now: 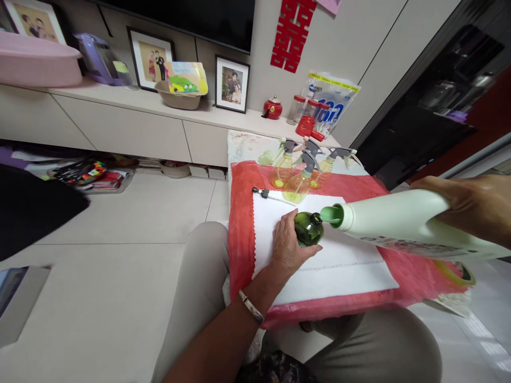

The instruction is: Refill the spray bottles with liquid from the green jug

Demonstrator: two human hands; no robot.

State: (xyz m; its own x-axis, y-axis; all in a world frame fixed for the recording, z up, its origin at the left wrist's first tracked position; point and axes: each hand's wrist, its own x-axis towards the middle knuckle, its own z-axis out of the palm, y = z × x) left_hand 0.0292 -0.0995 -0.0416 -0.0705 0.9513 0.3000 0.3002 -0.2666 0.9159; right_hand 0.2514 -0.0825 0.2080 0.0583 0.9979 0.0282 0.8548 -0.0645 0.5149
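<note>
My left hand (288,239) is wrapped round a dark green round bottle (306,230) on a white sheet (343,274). The bottle's uncapped neck points up and to the right. From the right, my right hand (471,199) grips the handle of a large pale green jug (399,218), tilted nearly level. The jug's green spout (332,214) is right at the bottle's mouth; whether liquid flows is too small to tell. A loose sprayer tube with a black end (264,193) lies behind the bottle. Several clear spray bottles (297,183) with grey triggers stand behind it.
A red cover (243,229) lies under the sheet on the small table. Behind stands a long cabinet (139,119) with framed photos (232,82), a basket (179,100), a red pot (272,108) and jars. A yellow tape roll (455,272) is at the right edge.
</note>
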